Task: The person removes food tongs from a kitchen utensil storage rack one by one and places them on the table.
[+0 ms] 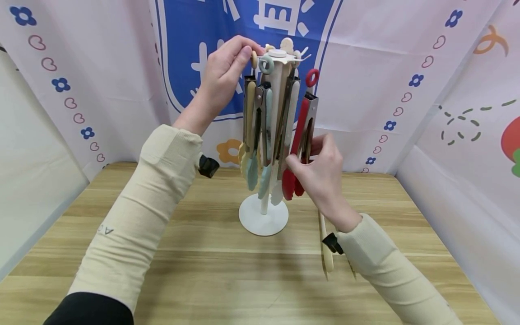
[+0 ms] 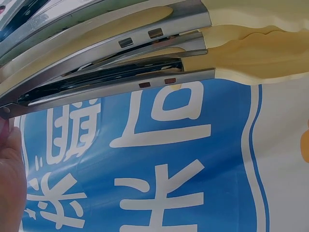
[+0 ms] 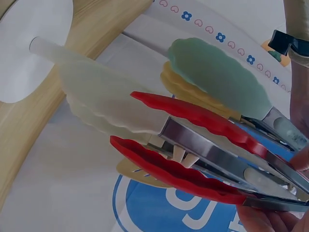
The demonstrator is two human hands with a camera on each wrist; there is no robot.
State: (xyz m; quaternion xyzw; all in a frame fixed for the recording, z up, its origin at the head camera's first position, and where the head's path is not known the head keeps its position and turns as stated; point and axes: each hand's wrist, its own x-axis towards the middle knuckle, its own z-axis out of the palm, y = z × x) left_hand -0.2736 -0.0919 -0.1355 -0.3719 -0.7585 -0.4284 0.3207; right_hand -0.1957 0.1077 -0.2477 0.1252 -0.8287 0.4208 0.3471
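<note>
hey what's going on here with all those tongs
A person's right hand holds red-and-silver metal tongs beside a white round-based stand, their red ring apparently not hooked on. The left hand is at the stand's top. Pale-green tongs, pale-yellow tongs and whitish tongs hang there.

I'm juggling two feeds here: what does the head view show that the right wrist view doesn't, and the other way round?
Only the head view: the rack's white top, the red hanging ring, and a long beige item lying on the tabletop.

Only the right wrist view: a slotted beige utensil head behind the red tips.

Both: the red tongs, the white tongs, the teal tongs, the round white base, and part of the tabletop.
</note>
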